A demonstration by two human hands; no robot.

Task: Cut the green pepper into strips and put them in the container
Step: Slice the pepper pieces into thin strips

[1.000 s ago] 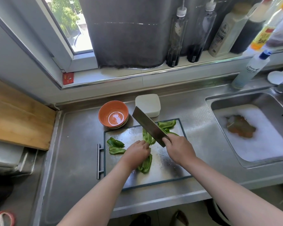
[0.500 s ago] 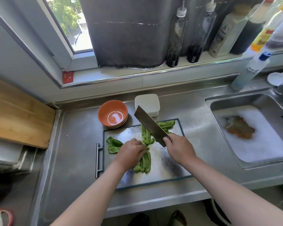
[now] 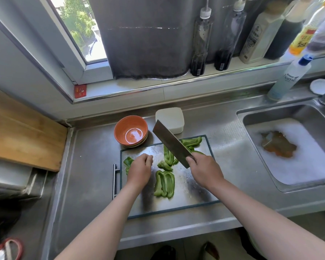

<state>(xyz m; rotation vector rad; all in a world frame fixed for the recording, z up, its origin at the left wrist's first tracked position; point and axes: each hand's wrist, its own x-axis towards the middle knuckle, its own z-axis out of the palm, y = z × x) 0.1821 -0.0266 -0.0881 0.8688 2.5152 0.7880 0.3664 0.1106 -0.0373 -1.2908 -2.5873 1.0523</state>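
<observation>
Right hand (image 3: 203, 169): clenched round the handle of a cleaver (image 3: 171, 143). The blade is held tilted above the board, with its tip pointed far-left. Part of the far pepper pieces is hidden by it.

Left hand (image 3: 140, 169): fingers curled, knuckles up, set over the left pepper piece (image 3: 127, 162). Whether anything is gripped cannot be told.

Green pepper: a wide flat piece (image 3: 164, 183) lies between the two hands. A long piece (image 3: 168, 156) and a small one (image 3: 164, 166) lie beyond it. More pieces (image 3: 192, 141) lie at the far right corner. All rest on the metal cutting board (image 3: 188, 186).

White lidded container (image 3: 170, 119): just beyond the board, closed.

Stacked orange bowls (image 3: 130, 131): left of the container.

Steel counter (image 3: 90, 166): under the board.

Sink (image 3: 241, 114): to the right, filled with foam.

Wooden board (image 3: 17, 132): far left.

Bottles (image 3: 201, 40): ranged along the windowsill.
</observation>
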